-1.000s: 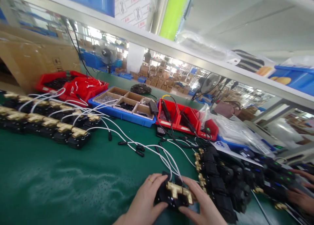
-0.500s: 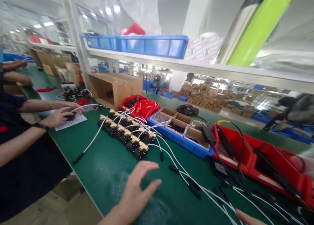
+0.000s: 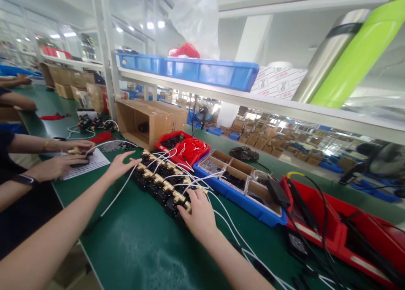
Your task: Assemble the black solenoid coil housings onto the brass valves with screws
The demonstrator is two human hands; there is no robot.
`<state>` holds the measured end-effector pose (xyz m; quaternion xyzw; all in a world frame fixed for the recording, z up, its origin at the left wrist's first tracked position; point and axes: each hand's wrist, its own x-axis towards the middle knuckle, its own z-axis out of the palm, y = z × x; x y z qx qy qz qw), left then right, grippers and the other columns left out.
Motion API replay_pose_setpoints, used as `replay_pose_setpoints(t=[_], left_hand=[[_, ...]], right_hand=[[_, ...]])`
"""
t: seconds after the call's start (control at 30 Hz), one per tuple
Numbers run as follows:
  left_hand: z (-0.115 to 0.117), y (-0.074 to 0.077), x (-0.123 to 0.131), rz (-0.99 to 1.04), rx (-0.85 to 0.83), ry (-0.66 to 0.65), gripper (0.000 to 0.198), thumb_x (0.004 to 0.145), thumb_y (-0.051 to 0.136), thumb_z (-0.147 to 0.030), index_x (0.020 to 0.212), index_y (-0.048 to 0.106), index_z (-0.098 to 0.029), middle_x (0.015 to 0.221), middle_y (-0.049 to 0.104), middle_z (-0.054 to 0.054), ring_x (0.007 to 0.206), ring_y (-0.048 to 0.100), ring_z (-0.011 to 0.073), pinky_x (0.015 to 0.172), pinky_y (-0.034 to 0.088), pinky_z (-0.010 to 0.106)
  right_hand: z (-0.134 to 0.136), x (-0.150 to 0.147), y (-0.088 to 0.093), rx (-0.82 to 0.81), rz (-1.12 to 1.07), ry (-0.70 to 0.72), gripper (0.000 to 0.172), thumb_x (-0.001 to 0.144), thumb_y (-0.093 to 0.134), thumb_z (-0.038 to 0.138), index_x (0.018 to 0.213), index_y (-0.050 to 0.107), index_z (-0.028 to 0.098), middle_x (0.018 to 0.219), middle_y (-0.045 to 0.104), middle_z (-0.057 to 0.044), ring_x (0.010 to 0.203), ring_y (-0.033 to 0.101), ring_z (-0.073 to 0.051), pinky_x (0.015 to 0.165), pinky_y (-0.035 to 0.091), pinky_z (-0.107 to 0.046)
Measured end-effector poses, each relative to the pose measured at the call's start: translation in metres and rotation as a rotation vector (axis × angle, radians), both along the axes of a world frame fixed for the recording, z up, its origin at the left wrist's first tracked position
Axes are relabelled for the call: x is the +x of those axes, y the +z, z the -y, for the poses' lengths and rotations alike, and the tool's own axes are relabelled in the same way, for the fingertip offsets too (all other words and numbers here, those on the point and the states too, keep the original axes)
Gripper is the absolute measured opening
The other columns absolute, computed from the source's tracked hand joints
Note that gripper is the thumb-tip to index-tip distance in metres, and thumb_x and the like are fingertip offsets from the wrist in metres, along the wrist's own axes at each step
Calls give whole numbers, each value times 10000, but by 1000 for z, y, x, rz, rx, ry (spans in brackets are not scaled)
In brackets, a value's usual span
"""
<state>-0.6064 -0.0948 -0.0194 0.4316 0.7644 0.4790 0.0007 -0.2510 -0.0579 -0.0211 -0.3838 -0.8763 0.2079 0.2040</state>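
Two rows of black-bodied valves with brass fittings point(image 3: 163, 182) stand on the green bench, with white cables running from them. At the far left end of the rows is my left hand point(image 3: 118, 168), its thumb and fingers apart and nothing between them. My right hand point(image 3: 202, 216) is at the near right end, thumb and fingers on either side of the last valve's brass fitting point(image 3: 187, 205). Some fingertips of that hand are hidden behind the valve and cables. One white cable point(image 3: 118, 191) with a black end lies under my left forearm.
A blue divided tray point(image 3: 240, 199) of small parts and a red bin point(image 3: 190, 153) stand behind the valves. Red bins point(image 3: 332, 239) with black tools sit at right. A co-worker's hands point(image 3: 60, 163) handle a brass-fitted part at left. An open carton point(image 3: 152, 117) stands behind.
Both my hands have moved up to the valve rows, left to the far end and right to the near end. The co-worker's hands and the part have shifted slightly. The view has turned.
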Motion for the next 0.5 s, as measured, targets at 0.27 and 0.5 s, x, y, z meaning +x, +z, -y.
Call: replay_pose_setpoints(t=[0.27, 0.5], left_hand=[[-15, -37, -25, -18, -138, -250, 886, 505, 733, -801, 1158, 710, -202, 1160, 621, 110, 1218, 555, 338, 1154, 355, 498], [-17, -43, -30, -38, -162, -268, 823, 573, 661, -802, 1110, 713, -179, 1068, 574, 27, 1208, 544, 340, 1167, 319, 517]], right_hand=[[-15, -41, -2, 35, 80, 81, 537, 884, 673, 312, 1399, 557, 215, 1253, 642, -124, 1144, 637, -318, 968, 527, -457], [-14, -46, 10, 83, 151, 161, 555, 904, 640, 209, 1443, 515, 254, 1195, 668, -93, 1024, 695, -328, 893, 534, -441]])
